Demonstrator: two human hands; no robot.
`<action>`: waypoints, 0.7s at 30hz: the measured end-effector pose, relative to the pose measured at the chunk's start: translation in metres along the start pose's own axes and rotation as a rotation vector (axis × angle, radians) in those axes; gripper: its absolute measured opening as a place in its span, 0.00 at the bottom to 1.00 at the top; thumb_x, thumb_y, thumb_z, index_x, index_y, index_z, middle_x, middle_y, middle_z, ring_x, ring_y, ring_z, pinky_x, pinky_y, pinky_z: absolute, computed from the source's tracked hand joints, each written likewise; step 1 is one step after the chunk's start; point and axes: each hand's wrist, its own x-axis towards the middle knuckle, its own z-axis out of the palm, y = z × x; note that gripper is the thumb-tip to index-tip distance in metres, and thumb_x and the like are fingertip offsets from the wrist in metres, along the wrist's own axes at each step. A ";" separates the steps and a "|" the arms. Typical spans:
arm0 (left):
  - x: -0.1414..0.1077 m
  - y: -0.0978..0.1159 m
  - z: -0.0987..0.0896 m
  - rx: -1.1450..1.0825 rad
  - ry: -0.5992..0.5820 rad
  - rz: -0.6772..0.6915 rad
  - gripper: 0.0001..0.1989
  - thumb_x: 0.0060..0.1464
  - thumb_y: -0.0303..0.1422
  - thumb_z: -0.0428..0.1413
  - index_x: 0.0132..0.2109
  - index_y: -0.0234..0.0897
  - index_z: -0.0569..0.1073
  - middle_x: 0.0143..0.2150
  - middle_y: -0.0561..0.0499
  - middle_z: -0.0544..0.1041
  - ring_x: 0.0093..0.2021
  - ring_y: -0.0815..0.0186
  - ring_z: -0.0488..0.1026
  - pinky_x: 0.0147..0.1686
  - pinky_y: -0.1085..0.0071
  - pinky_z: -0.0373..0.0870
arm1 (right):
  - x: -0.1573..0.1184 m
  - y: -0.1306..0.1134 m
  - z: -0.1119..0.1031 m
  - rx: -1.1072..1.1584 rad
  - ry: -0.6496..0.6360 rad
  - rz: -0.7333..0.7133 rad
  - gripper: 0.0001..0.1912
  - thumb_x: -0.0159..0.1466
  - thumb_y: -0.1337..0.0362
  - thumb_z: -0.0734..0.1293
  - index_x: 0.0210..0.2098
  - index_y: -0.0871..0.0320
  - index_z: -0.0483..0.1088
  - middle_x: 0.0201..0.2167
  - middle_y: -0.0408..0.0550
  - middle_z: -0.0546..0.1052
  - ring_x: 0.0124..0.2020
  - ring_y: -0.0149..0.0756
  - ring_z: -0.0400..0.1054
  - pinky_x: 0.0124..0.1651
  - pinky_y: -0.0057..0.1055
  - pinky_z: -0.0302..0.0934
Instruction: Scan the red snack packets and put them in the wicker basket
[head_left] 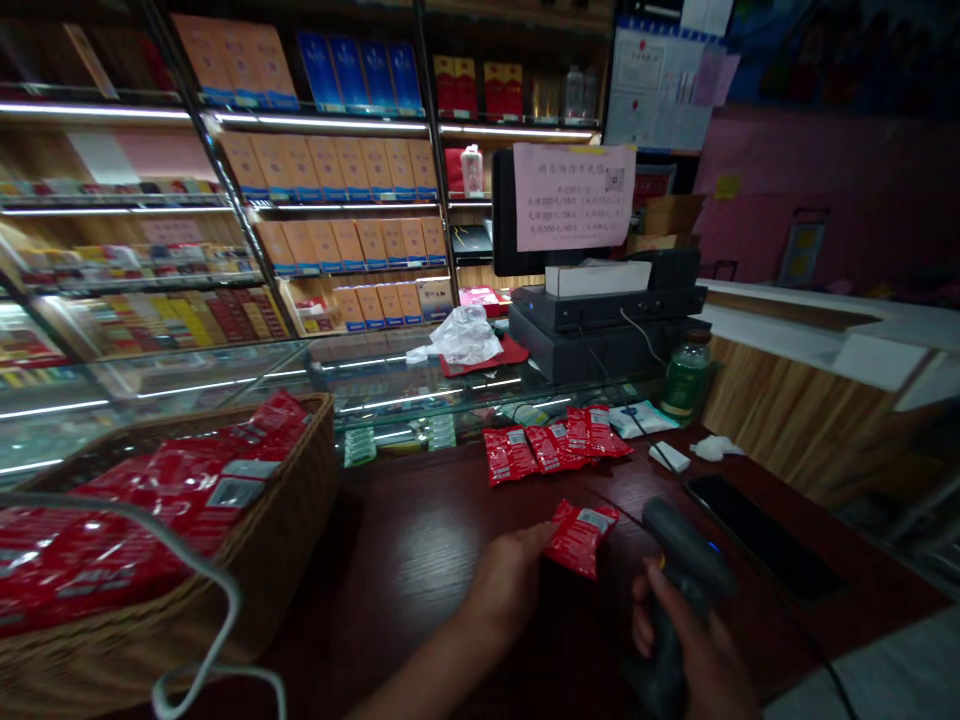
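Observation:
My left hand [510,575] grips the left edge of a small red packet [581,540] over the dark wooden counter, its printed barcode label facing up. To the right, my right hand [686,630] is wrapped round the handle of a dark barcode scanner [686,550], whose head tilts toward the packet; a small blue light shows on it. Just beyond, several similar red packets [551,445] lie in an overlapping row. At the left stands a wicker basket [307,500] holding larger red packages [172,490].
A black phone [761,535] and a white box [669,457] lie at the right. Behind are a green-labelled jar [684,378], a register [600,320] with a pink sign [574,200], and a crumpled plastic bag [466,335]. A white cable [217,570] crosses the basket.

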 end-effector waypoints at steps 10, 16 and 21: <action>-0.094 0.002 -0.036 -0.082 0.051 0.032 0.25 0.63 0.28 0.50 0.64 0.54 0.68 0.66 0.48 0.68 0.64 0.57 0.69 0.61 0.60 0.67 | -0.013 0.000 0.051 -0.026 -0.060 0.084 0.33 0.46 0.49 0.82 0.42 0.58 0.68 0.20 0.38 0.74 0.20 0.32 0.65 0.24 0.27 0.61; -0.113 0.033 -0.047 -0.721 0.195 -0.431 0.37 0.54 0.42 0.62 0.68 0.49 0.62 0.69 0.44 0.64 0.67 0.50 0.63 0.62 0.53 0.64 | -0.021 -0.001 0.064 -0.055 -0.105 0.117 0.42 0.45 0.50 0.83 0.53 0.60 0.68 0.37 0.50 0.82 0.40 0.50 0.77 0.39 0.37 0.71; -0.118 0.048 -0.047 -0.951 0.208 -0.629 0.33 0.42 0.51 0.68 0.52 0.37 0.79 0.42 0.42 0.83 0.39 0.54 0.80 0.45 0.59 0.75 | -0.032 -0.008 0.073 -0.123 -0.108 0.071 0.40 0.39 0.50 0.84 0.48 0.58 0.73 0.36 0.49 0.83 0.40 0.54 0.77 0.35 0.37 0.73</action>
